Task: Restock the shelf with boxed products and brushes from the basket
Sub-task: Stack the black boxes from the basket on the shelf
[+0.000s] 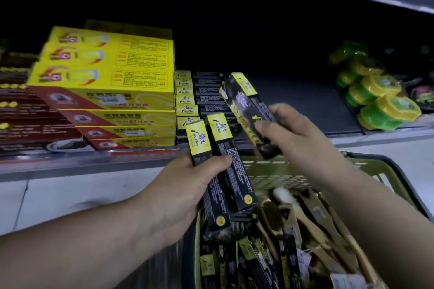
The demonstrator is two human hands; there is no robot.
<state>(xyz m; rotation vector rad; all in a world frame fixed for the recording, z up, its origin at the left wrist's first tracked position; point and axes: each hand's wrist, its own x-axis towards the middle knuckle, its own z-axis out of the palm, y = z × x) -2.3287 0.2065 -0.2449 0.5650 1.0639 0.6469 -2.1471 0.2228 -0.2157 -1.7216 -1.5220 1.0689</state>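
While the left hand [187, 185] curls its fingers tight round two boxes [225, 166] at 6 o'clock, the right hand [288, 134] grips one box [244, 101] near the middle, tipped toward 11 o'clock, in front of the shelf [305, 105]; more boxes [249, 263] and brushes [281, 213] lie in the basket [371, 171] at 5 o'clock.

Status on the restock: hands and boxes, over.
Left hand grips two black-and-yellow boxes. Right hand holds another box, tilted toward the shelf. Brushes and more boxes in the basket. Path to shelf looks clear.
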